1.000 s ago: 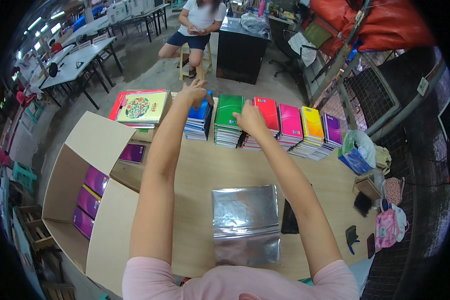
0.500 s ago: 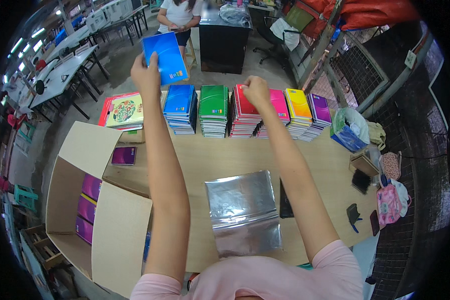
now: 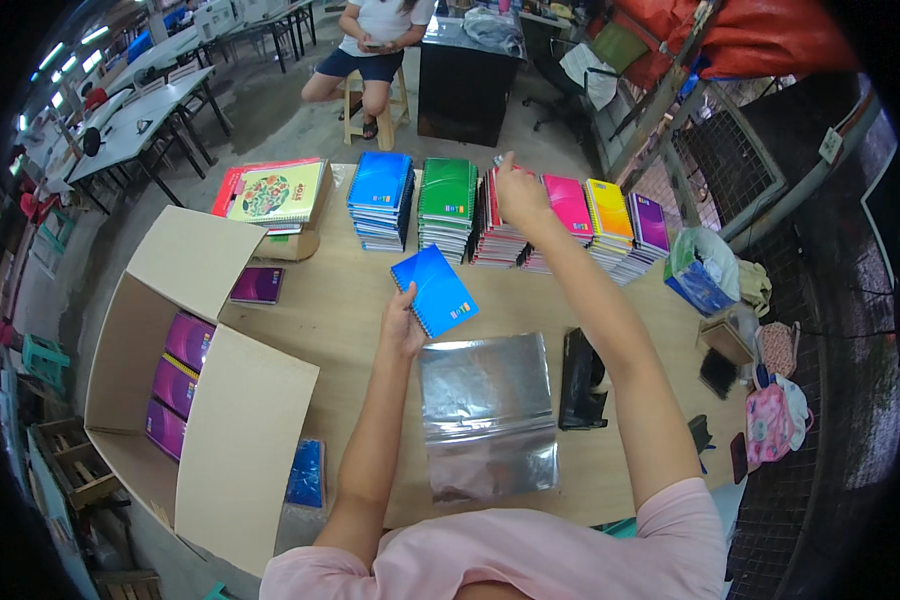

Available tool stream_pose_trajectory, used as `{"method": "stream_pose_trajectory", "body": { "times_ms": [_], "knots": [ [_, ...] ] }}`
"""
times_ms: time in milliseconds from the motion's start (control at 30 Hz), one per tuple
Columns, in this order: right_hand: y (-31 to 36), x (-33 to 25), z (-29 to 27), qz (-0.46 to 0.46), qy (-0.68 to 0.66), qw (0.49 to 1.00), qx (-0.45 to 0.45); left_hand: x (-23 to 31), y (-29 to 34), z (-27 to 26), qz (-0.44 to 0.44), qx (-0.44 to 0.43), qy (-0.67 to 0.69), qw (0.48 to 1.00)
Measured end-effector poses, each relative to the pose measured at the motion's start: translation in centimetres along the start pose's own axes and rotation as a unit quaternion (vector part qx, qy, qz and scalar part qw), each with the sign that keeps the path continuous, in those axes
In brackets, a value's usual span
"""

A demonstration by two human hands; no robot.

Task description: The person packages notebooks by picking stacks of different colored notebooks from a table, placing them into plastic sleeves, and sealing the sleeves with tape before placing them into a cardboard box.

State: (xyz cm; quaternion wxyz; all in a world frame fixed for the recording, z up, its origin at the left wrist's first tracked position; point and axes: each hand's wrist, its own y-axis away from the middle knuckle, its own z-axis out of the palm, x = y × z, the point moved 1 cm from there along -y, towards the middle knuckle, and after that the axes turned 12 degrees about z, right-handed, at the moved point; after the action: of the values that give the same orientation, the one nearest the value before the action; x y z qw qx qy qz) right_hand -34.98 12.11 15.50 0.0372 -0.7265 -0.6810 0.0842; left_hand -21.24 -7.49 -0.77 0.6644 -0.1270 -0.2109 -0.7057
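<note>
My left hand [image 3: 402,322] grips a blue spiral notebook [image 3: 438,292] by its bound side, holding it tilted over the middle of the table. Under it lies a sheet of shiny silver film [image 3: 490,415]. My right hand [image 3: 520,195] is reached out to the stack of red notebooks [image 3: 498,240], its fingers closed at the far edge of the top one and hiding most of its cover. Beside it stand stacks of blue [image 3: 380,185], green [image 3: 447,190], pink [image 3: 567,205], yellow [image 3: 610,210] and purple [image 3: 650,222] notebooks.
An open carton [image 3: 245,455] with purple notebooks [image 3: 173,388] stands at left. A black tape dispenser [image 3: 582,385] sits right of the film. Larger notebooks [image 3: 280,192] lie far left; a bag-lined bin [image 3: 700,275] stands right. A person [image 3: 375,45] sits beyond the table.
My left hand has brought the blue notebook down and nearer, from beyond the stacks to above the film's far edge. My right hand stays at the red stack.
</note>
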Motion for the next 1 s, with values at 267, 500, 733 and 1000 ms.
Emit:
{"method": "stream_pose_trajectory", "body": {
  "times_ms": [267,500,733,1000],
  "knots": [
    [8.4,3.0,-4.1,-0.379,-0.309,0.869,-0.069,0.7,2.3,2.6,-0.228,-0.118,0.163,0.953],
    [7.8,-0.9,1.2,-0.317,-0.376,0.858,-0.151,0.2,3.8,-4.3,-0.167,-0.084,0.108,0.977],
    [3.6,-6.2,7.8,-0.211,-0.094,0.953,0.196,0.1,4.1,-2.9,-0.027,-0.051,-0.026,0.998],
    [6.8,-0.4,1.9,-0.196,-0.597,0.776,-0.06,0.4,4.4,-3.1,-0.077,-0.078,0.012,0.994]
  ]
}}
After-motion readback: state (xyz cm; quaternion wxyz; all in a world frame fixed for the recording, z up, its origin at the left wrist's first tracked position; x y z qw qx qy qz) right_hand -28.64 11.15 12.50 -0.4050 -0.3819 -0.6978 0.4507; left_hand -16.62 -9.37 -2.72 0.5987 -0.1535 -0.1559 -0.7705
